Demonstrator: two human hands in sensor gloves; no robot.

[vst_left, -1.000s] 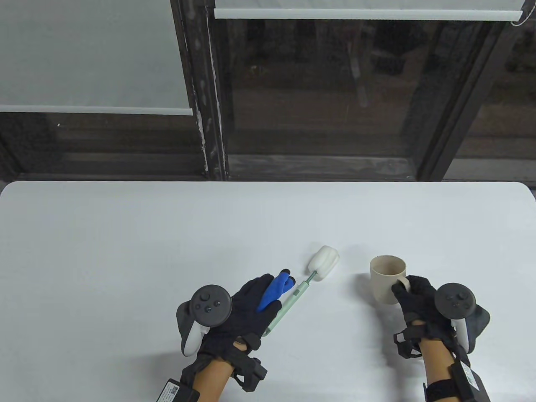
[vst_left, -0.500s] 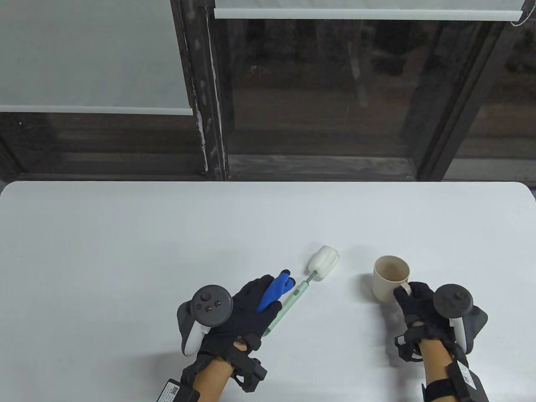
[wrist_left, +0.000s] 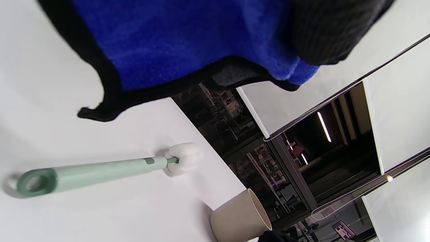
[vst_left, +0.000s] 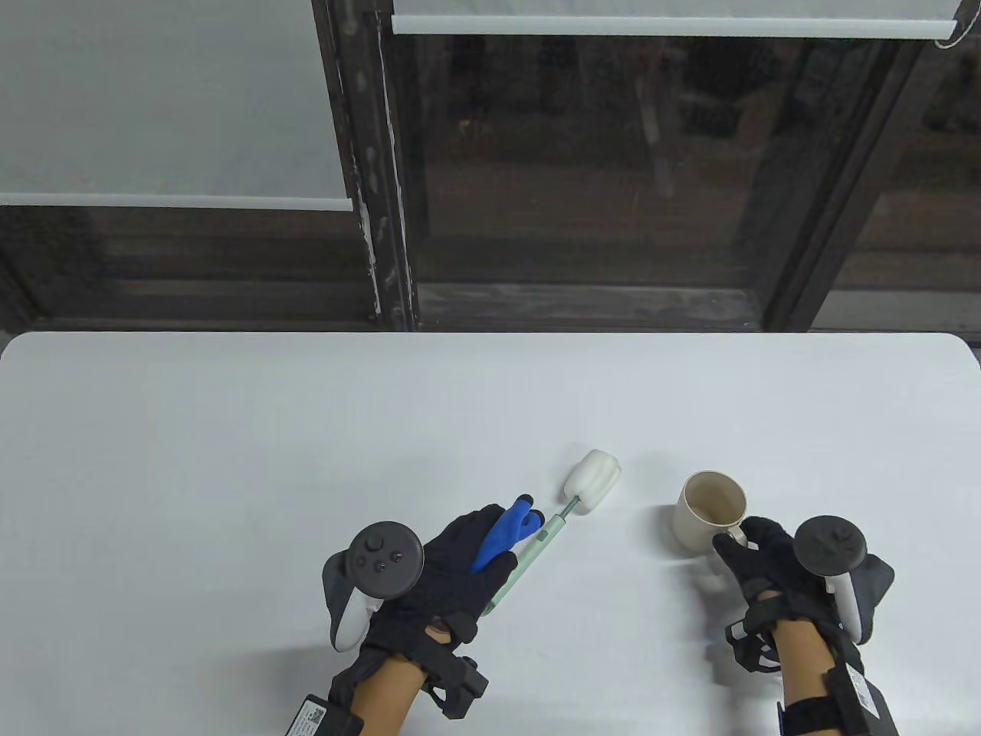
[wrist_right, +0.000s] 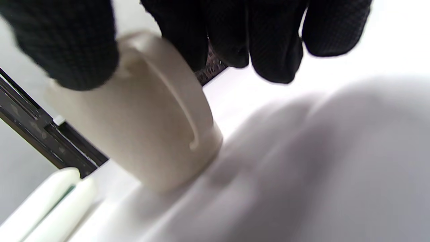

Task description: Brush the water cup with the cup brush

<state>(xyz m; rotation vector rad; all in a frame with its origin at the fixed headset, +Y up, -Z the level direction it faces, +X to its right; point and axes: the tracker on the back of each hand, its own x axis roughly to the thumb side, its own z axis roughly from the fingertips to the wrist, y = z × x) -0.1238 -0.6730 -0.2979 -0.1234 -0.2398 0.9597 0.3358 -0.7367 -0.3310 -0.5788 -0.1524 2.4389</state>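
The beige water cup is at the table's front right, tilted a little. My right hand grips its handle, as the right wrist view shows on the cup with thumb and fingers around the handle. The cup brush lies flat on the table left of the cup, with a mint-green handle and a white sponge head. My left hand, with blue finger patches, hovers over the handle, fingers stretched out, not gripping it.
The white table has a rounded far edge. Dark window frames and blinds stand behind it. The cup also shows in the left wrist view, beyond the sponge head.
My right hand has shifted the cup slightly left and tipped it, its mouth now leaning more. My left hand and the brush have stayed put.
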